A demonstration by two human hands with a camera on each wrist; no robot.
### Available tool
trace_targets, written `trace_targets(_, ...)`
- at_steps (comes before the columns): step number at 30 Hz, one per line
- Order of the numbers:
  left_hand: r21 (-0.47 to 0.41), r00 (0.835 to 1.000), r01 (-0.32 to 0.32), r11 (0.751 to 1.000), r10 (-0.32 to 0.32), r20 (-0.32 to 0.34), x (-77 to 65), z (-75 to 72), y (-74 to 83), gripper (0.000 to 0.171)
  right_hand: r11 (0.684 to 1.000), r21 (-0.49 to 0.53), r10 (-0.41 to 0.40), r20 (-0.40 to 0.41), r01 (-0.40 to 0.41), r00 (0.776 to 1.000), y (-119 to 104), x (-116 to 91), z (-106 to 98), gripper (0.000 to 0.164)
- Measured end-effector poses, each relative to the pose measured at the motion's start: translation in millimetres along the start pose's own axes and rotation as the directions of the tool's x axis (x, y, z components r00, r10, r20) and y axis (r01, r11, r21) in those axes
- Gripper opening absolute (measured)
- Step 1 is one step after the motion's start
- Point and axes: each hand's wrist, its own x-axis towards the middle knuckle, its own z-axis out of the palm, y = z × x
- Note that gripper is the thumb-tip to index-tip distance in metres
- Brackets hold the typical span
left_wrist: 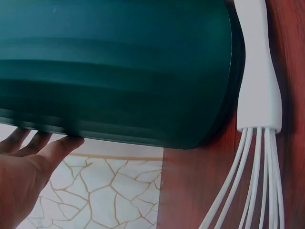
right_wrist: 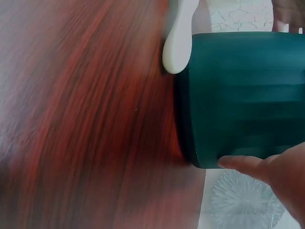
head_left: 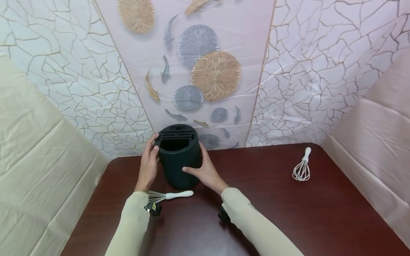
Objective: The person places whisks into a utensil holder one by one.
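A dark green, round utensil holder (head_left: 180, 165) stands upright near the back edge of the table, with slots and a larger opening in its top. My left hand (head_left: 148, 167) holds it by its left side, fingers near the upper rim. On the other side my right hand (head_left: 208, 172) grips it, thumb across the front and fingers partly hidden behind. Just in front of its base lies a white whisk (head_left: 179, 194), its wires beside my left wrist. In the left wrist view the whisk's handle (left_wrist: 257, 81) is close to the holder's bottom edge.
Another white whisk (head_left: 301, 170) lies at the right of the dark red-brown table (head_left: 262, 209). Patterned cloth (head_left: 288, 89) hangs behind the table's back edge, with beige cloth (head_left: 41, 167) at the left side and more at the right.
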Motion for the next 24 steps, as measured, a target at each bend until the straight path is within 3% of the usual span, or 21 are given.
trace_targets(6, -0.006, 1.0, -0.02, 1.0, 0.02, -0.006, -4.0, 11.5, 8.8, 0.045, 0.999, -0.016, -0.028, -0.005, 0.028, 1.0, 4.3, -6.0, -11.4, 0.112)
trace_targets(12, 0.013, 0.998, -0.065, 0.998, 0.065, -0.007, -6.0, 26.6, 4.9, 0.044, 0.998, -0.067, 0.008, 0.0, -0.008, 1.0, 4.1, -13.1, -30.6, 0.112)
trace_targets(24, 0.045, 0.993, -0.114, 0.992, 0.113, 0.028, -5.6, 64.2, 12.9, 0.047, 0.999, -0.045, 0.011, -0.008, -0.011, 1.0, 8.9, -24.7, -71.0, 0.111)
